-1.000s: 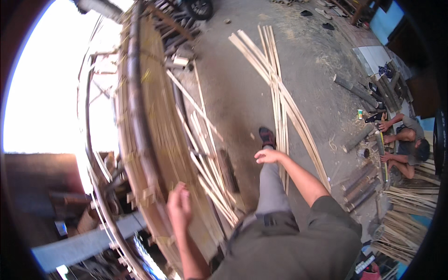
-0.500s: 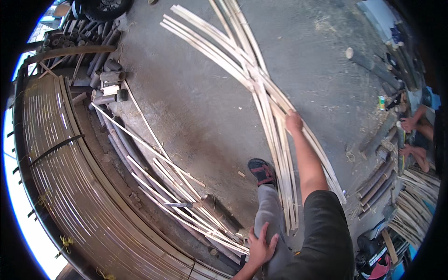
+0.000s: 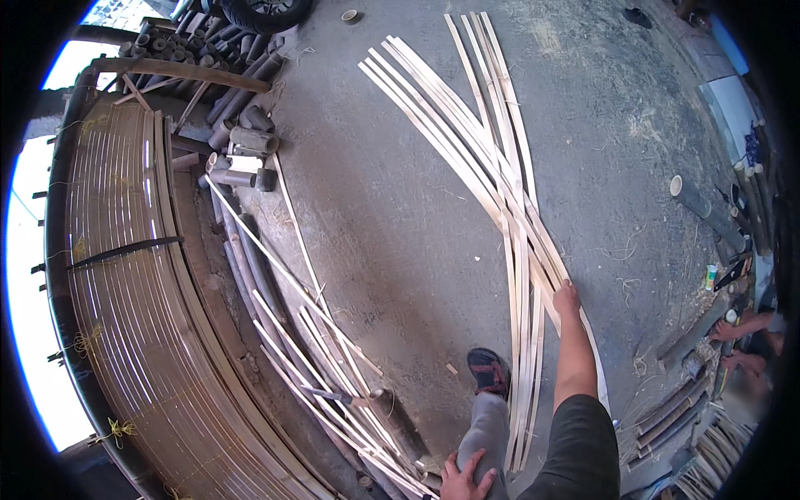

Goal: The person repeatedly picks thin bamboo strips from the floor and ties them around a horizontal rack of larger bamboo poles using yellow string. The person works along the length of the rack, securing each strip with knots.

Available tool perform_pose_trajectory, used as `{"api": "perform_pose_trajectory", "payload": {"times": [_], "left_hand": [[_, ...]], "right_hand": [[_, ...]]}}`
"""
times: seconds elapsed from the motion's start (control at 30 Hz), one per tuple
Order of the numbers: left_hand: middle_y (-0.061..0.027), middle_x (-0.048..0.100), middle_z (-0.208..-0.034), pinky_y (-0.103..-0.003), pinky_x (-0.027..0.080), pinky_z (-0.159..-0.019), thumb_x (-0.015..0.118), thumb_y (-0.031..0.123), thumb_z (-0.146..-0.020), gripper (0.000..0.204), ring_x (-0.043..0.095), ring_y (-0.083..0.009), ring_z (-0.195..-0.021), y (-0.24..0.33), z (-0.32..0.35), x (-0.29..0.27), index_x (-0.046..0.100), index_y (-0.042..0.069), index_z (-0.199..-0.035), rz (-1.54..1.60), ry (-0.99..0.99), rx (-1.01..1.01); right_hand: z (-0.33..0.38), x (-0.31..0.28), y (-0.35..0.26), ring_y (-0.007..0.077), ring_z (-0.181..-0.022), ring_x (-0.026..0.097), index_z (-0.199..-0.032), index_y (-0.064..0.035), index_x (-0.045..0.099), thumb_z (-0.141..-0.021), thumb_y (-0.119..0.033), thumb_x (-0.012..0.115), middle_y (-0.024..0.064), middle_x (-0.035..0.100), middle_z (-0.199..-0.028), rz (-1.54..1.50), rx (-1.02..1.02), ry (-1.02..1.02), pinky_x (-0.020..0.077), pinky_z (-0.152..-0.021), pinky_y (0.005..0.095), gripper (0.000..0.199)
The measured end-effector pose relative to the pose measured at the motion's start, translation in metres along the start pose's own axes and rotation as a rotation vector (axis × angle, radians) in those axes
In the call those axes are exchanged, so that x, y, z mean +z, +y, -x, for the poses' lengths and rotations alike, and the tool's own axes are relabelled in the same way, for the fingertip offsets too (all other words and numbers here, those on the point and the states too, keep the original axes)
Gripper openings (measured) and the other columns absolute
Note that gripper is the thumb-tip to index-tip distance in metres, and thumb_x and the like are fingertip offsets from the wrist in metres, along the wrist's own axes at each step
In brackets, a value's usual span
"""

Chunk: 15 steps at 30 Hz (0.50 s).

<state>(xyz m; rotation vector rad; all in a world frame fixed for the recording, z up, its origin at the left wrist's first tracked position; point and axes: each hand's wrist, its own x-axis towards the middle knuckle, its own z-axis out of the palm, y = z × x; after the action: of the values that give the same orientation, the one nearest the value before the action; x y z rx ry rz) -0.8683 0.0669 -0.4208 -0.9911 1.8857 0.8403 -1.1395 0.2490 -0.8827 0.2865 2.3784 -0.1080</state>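
Observation:
Long pale bamboo strips (image 3: pixel 518 250) lie on the floor in two bundles that cross like an X. My right hand (image 3: pixel 567 297), arm stretched forward, is closed around strips of the right-hand bundle, just below the crossing. How many strips sit inside the grip is hidden. My left hand (image 3: pixel 469 481) rests on my bent left knee, fingers spread, holding nothing. Beside the lower part of the strips stands my foot in a dark sandal (image 3: pixel 489 372).
A slatted bamboo panel (image 3: pixel 125 292) fills the left side. Near it lie loose strips (image 3: pixel 283 267), a bamboo log (image 3: pixel 396 425) and a knife (image 3: pixel 329 395). Cut bamboo pieces (image 3: pixel 250 142) and a wheel (image 3: pixel 267 12) are farther back. At right, another person's hands (image 3: pixel 729 331) are near bamboo poles (image 3: pixel 679 404).
The whole view has shifted, so the floor and strips appear lower and further right, and the strips' far ends now show. My right hand keeps its grip; my left hand stays on the knee.

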Motion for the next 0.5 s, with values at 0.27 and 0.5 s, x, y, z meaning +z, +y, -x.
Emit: {"api": "perform_pose_trajectory", "payload": {"times": [0.27,0.5], "left_hand": [[-0.0247,0.033,-0.144,-0.053,0.035,-0.106,0.070,0.036,-0.083,0.057,0.036,-0.0472,-0.130,-0.009,-0.005,0.017,0.052,0.023,-0.136,0.112,0.070,0.096],[-0.0313,0.031,-0.142,-0.053,0.040,-0.102,0.059,0.056,-0.087,0.055,0.040,-0.0536,-0.123,-0.042,0.013,0.045,0.048,0.034,-0.137,0.067,-0.036,0.112]], "right_hand": [[-0.019,0.025,0.002,0.0373,-0.109,0.060,-0.122,-0.0087,0.058,-0.090,-0.015,0.051,0.0211,0.060,-0.115,0.071,-0.142,0.145,0.0515,-0.086,0.0480,0.034],[0.153,-0.110,-0.058,0.0416,-0.075,0.065,-0.101,-0.0010,0.054,-0.092,-0.016,0.049,0.0254,0.062,-0.079,-0.467,-0.509,0.303,0.0483,-0.065,0.0515,0.018]]}}
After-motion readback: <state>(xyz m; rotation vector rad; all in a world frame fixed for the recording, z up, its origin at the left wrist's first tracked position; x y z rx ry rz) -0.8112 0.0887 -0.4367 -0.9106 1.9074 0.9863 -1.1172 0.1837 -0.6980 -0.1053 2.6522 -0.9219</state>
